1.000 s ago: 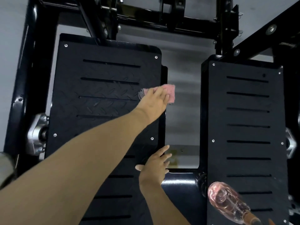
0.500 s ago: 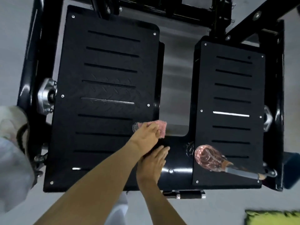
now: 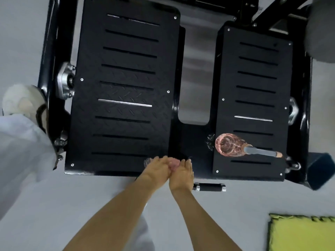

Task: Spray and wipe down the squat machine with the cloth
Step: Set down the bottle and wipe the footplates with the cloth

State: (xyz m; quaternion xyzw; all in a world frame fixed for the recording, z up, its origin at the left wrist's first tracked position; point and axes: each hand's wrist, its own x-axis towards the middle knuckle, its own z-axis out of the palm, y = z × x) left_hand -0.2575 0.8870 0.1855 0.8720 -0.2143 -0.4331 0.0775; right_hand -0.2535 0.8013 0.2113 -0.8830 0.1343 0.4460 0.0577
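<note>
The squat machine has two black slotted footplates, a left footplate and a right footplate, joined by a black crossbar. Both my hands meet at the machine's near edge, between the plates. My left hand holds the pink cloth, which is mostly hidden; a bit of its mesh sticks out to the left. My right hand lies against the cloth from the right, fingers fairly straight. The clear pink spray bottle lies on its side on the right footplate, grey nozzle pointing right.
A white shoe and a pale trouser leg stand left of the frame. A black-gripped pin sticks out below the near edge. A yellow-green mat lies on the grey floor at the lower right, with a dark box by the right corner.
My left hand drew the cloth down the inner edge of the left footplate to the near edge. My right hand came up against it. The view pulled back from the machine.
</note>
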